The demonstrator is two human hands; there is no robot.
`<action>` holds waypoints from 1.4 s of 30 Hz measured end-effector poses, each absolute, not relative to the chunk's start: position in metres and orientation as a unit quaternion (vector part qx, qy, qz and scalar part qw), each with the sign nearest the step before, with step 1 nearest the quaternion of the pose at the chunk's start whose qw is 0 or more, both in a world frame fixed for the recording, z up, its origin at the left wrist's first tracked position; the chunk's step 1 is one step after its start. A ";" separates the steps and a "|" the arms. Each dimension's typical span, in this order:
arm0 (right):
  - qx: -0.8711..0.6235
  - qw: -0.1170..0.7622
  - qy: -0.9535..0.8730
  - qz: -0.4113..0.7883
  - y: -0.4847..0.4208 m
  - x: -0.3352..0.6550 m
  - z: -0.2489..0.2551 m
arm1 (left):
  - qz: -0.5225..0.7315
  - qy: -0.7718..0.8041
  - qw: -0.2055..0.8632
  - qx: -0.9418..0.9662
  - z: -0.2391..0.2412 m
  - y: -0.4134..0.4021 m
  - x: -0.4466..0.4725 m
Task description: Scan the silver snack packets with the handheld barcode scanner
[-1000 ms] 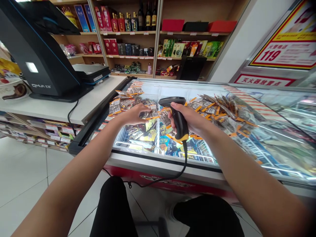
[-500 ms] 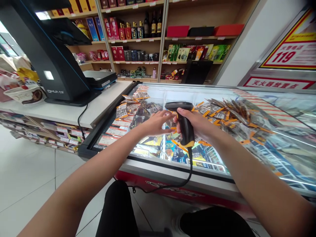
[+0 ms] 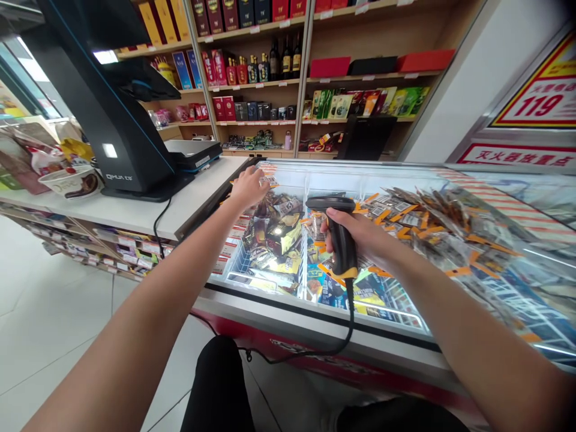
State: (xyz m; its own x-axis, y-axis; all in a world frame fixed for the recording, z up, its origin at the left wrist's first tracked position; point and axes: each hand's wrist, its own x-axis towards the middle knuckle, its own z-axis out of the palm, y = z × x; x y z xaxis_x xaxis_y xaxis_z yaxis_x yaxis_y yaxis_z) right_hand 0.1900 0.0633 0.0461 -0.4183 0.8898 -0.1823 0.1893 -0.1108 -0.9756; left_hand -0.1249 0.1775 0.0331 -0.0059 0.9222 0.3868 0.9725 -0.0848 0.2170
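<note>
White card tub (image 3: 72, 183) with a brown picture on its side stands at the far left, on the pale counter (image 3: 189, 210). Just beside it rises the black terminal (image 3: 130, 120), with a flat-topped scale (image 3: 193, 153) behind its base. Next along, the left hand (image 3: 249, 187) reaches to the far left part of the chest freezer (image 3: 279, 321), its fingers bent down by some orange-edged packets (image 3: 271, 180); whether they pinch one, I cannot tell. Nearer the front, dark and yellow bags (image 3: 270, 240) lie inside, under the glass. Behind stands a wooden shelf unit (image 3: 378, 36). Over the middle of the freezer is the black barcode scanner (image 3: 342, 240), its nose pointing left and its grip slanting down to a yellow base; the right hand (image 3: 362, 233) holds it, fingers wrapped round the grip. A black cable (image 3: 352, 312) hangs from it past the front edge. To the right of the scanner, many more packets lie heaped on the glass. Farthest right is a red-bordered sign (image 3: 537, 107) reading 119.
</note>
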 end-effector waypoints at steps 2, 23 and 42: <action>-0.444 0.298 -0.600 0.595 0.064 0.190 0.045 | -0.213 -0.660 0.021 -0.720 0.040 0.204 -0.145; -0.434 0.253 -0.625 0.597 0.056 0.186 0.051 | -0.141 -0.495 -0.090 -0.853 0.019 0.145 -0.165; -0.396 0.236 -0.587 0.666 0.049 0.187 0.061 | -0.291 -0.476 -0.014 -0.830 0.034 0.127 -0.114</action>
